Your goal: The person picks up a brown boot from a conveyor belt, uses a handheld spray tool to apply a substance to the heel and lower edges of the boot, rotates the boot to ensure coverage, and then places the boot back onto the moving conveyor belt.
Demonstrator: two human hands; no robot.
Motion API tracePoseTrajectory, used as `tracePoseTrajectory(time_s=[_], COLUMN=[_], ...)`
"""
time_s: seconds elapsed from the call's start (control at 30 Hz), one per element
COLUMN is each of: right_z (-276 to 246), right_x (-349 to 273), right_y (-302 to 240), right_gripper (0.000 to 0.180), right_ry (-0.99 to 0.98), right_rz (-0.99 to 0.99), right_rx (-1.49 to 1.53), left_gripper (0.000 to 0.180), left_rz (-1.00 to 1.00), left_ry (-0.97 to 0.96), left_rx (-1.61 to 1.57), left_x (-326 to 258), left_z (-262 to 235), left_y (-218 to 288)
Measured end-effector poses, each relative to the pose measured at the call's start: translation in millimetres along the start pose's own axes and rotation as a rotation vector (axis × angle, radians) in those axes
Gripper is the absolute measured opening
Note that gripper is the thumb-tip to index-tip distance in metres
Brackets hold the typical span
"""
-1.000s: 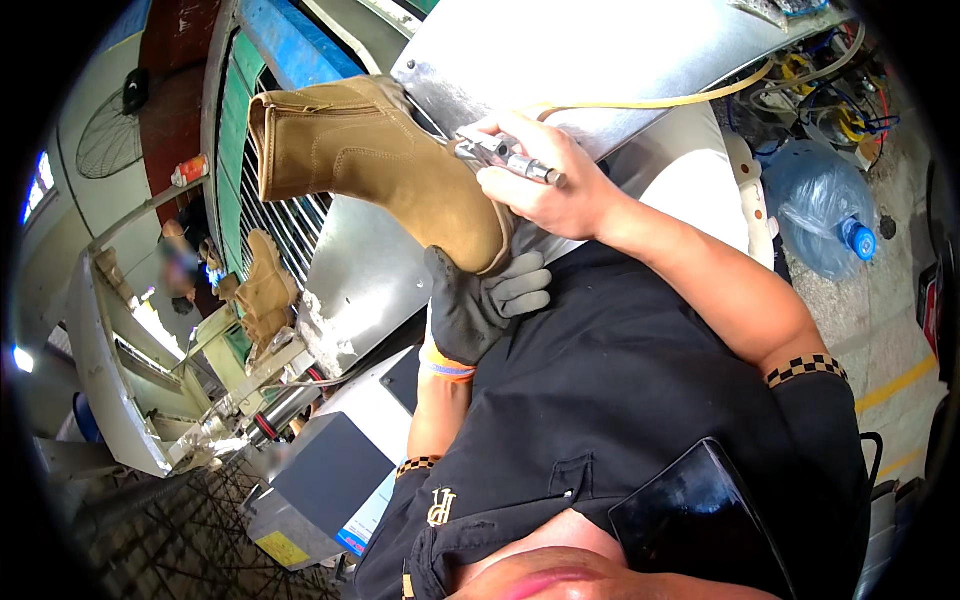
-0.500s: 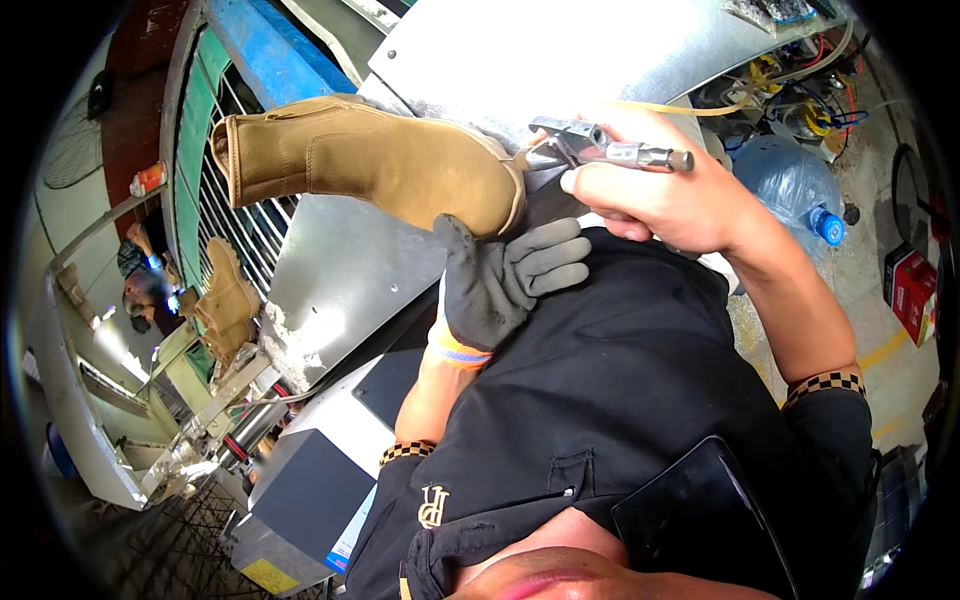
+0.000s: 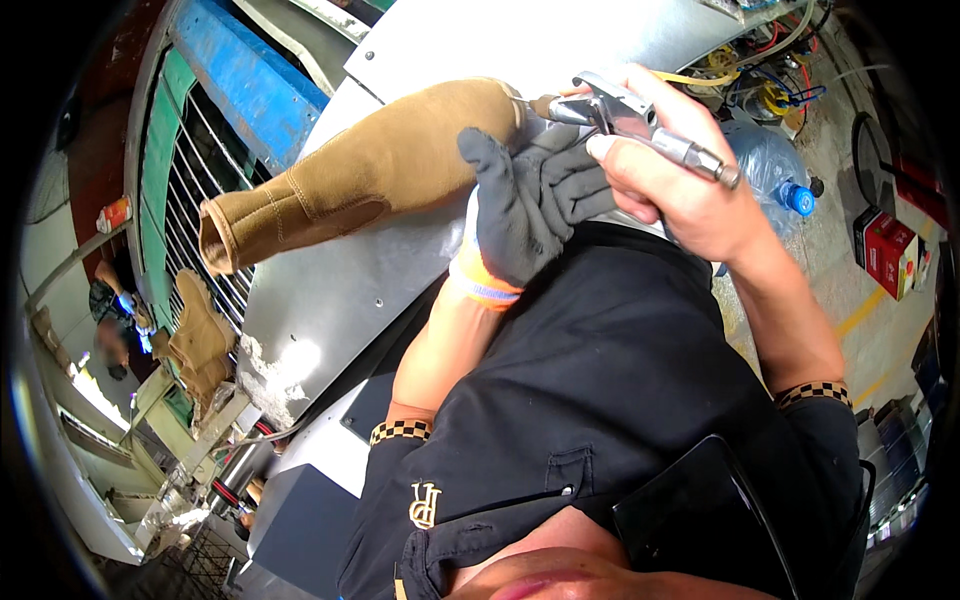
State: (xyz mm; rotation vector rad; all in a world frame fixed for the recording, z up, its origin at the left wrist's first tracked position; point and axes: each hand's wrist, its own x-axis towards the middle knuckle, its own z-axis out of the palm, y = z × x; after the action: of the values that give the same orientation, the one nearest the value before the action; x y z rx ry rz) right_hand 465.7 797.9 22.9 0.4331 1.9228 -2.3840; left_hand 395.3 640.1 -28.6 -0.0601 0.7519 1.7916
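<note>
A tan ankle boot [image 3: 400, 150] lies tilted on its side, its open shaft to the left and its toe to the right. My left hand [image 3: 530, 205], in a grey-palmed work glove, is turned palm up beside the near side of the toe. Its thumb points up against the boot and its fingers stretch to the right. My right hand [image 3: 670, 175] is bare and wrapped round a metal spray gun [image 3: 625, 110]. The gun's tip points left, close to the boot's toe end. Whether the tip touches the boot I cannot tell.
Below the boot is a grey metal worktop [image 3: 340, 260]. A wire rack [image 3: 200, 190] and a blue beam [image 3: 245, 75] are at the left. More tan boots [image 3: 200, 330] stand beyond, near another person [image 3: 115, 310]. To the right are a water bottle [image 3: 765, 165] and a red box [image 3: 885, 250].
The boot has rolled over and tilted, its shaft end dropping and its toe rising. My left hand has moved up and right. The spray gun has shifted right and now angles down more steeply.
</note>
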Motion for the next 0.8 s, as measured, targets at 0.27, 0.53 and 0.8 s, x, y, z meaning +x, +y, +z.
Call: tracePoseTrajectory(time_s=[0.27,0.53,0.8], right_z=[26.6,-19.5,-89.7], right_x=[-10.4,0.0,89.2], right_y=[53.0,53.4,34.4], right_gripper=[0.043,0.039,0.032], right_ry=[0.133,0.006,0.276], right_rz=[-0.315,-0.233,-0.507], right_rx=[-0.253,0.038,-0.040], left_gripper=[0.104,0.048,0.054], left_rz=[0.174,0.289,0.912], left_ry=[0.059,-0.021,0.652], left_rx=[0.234,1.224,1.531], left_x=[22.1,-48.2,-184.0], left_z=[-11.9,7.3,-14.8], left_y=[1.8,51.0,180.0])
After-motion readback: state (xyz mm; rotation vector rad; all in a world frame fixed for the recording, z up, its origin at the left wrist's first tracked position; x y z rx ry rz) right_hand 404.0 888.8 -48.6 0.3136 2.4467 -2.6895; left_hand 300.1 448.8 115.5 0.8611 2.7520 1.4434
